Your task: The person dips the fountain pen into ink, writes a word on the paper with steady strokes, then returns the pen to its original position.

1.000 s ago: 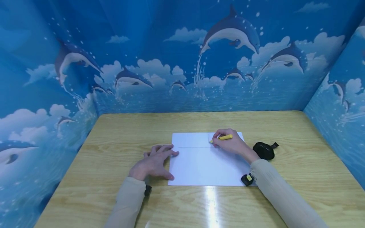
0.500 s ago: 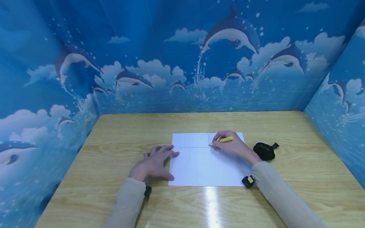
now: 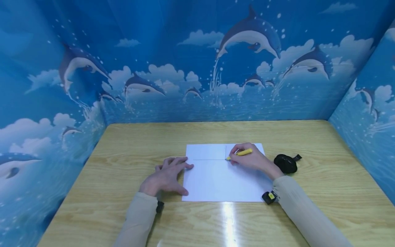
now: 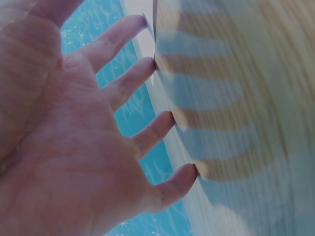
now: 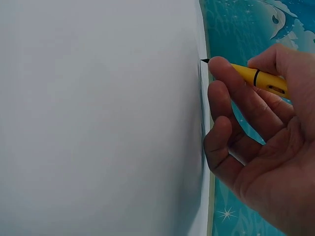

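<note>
A white sheet of paper [image 3: 213,181] lies on the wooden table, with a long horizontal line across its upper part and a short vertical line above it. My right hand [image 3: 254,160] pinches a yellow pen [image 3: 244,152], its tip on the sheet where the two lines meet. The right wrist view shows the pen's dark point and black ring [image 5: 256,77], with thumb and forefinger around the barrel. My left hand [image 3: 166,175] is spread at the sheet's left edge. In the left wrist view its fingertips [image 4: 186,172] rest on the table and the paper's edge.
A black rounded object with a short strap [image 3: 286,163] lies right of the sheet, close to my right wrist. Small black wrist devices [image 3: 269,197] sit at both cuffs. Behind the table [image 3: 139,137] hangs a blue dolphin-print curtain [image 3: 172,103].
My right hand has moved the pen tip slightly down, toward the horizontal line, along the short vertical line. My left hand stays where it was.
</note>
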{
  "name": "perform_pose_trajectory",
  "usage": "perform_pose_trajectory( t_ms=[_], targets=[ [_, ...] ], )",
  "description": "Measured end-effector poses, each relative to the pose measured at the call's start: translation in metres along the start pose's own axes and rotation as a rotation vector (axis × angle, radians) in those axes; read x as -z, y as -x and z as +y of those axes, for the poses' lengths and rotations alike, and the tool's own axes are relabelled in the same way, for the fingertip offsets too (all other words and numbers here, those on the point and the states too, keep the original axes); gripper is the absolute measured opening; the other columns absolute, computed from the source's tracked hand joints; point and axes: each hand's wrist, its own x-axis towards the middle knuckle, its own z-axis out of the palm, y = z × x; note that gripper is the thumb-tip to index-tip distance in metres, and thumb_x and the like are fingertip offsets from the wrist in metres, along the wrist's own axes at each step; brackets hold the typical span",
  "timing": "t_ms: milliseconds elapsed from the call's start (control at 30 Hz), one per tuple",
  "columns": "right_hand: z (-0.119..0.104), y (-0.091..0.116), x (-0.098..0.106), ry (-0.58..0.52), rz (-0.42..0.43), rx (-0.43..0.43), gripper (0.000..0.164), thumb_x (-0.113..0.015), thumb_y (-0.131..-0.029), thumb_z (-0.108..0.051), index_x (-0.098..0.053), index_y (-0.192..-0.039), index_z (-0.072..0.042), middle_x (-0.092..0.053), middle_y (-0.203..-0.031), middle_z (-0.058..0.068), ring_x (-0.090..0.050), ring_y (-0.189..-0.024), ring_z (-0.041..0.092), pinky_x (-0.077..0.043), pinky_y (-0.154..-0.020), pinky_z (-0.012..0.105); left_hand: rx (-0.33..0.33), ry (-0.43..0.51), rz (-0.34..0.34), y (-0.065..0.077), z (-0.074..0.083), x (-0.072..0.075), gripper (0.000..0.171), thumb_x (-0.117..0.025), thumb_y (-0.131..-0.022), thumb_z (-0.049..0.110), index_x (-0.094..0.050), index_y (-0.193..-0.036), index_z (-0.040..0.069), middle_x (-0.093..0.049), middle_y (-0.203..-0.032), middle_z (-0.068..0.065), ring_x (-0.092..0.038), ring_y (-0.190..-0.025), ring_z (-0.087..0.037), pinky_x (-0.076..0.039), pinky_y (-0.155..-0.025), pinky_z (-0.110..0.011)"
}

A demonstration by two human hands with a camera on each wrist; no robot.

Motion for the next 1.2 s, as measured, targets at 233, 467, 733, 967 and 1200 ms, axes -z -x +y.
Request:
perform_pose_trajectory(
  t_ms=[233, 467, 733, 967, 1200],
  targets=[
    [0.0013, 0.0017, -0.0014, 0.000, -0.011, 0.008, 0.016, -0.069, -0.096, -0.026, -0.075, -0.099, -0.011, -0.076, -0.088, 0.004, -0.060, -0.072, 0.015, -0.047, -0.064, 0.026, 0.001, 0.003, 0.002, -0.0005, -0.0004, -0.0004, 0.083, -0.090, -0.076, 0.040, -0.053, -0.149, 0.031, -0.024, -0.170, 0.005, -0.011, -0.156, -0.044, -0.015, -0.113, -0.079],
    [0.0025, 0.0010, -0.0025, -0.005, -0.049, 0.023, 0.014, -0.069, -0.094, -0.024, -0.075, -0.098, -0.011, -0.077, -0.085, 0.003, -0.060, -0.070, 0.014, -0.046, -0.061, 0.025, 0.002, -0.003, 0.008, -0.0008, -0.0007, -0.0019, 0.082, -0.090, -0.076, 0.040, -0.053, -0.149, 0.032, -0.024, -0.170, 0.006, -0.012, -0.156, -0.042, -0.015, -0.114, -0.078],
    [0.0011, 0.0029, -0.0022, -0.022, -0.104, 0.056, 0.018, -0.069, -0.096, -0.022, -0.073, -0.102, -0.005, -0.077, -0.086, 0.005, -0.063, -0.075, 0.016, -0.048, -0.065, 0.024, 0.003, -0.004, 0.007, -0.0009, -0.0007, -0.0019, 0.083, -0.090, -0.076, 0.041, -0.052, -0.149, 0.032, -0.024, -0.170, 0.006, -0.011, -0.156, -0.042, -0.015, -0.114, -0.078],
    [0.0027, 0.0037, -0.0043, -0.020, -0.129, 0.067, 0.017, -0.068, -0.097, -0.023, -0.074, -0.101, -0.008, -0.078, -0.084, 0.004, -0.065, -0.075, 0.015, -0.050, -0.068, 0.025, 0.002, -0.007, 0.009, -0.0018, -0.0015, -0.0028, 0.083, -0.090, -0.075, 0.041, -0.052, -0.149, 0.032, -0.024, -0.170, 0.005, -0.012, -0.156, -0.043, -0.016, -0.114, -0.078],
    [0.0026, 0.0039, -0.0048, -0.023, -0.150, 0.068, 0.016, -0.067, -0.097, -0.023, -0.074, -0.101, -0.009, -0.078, -0.084, 0.002, -0.068, -0.076, 0.015, -0.052, -0.069, 0.024, -0.011, 0.000, 0.009, -0.0018, -0.0019, -0.0015, 0.085, -0.090, -0.075, 0.042, -0.052, -0.149, 0.031, -0.025, -0.170, 0.003, -0.012, -0.155, -0.045, -0.017, -0.112, -0.079]
  ],
)
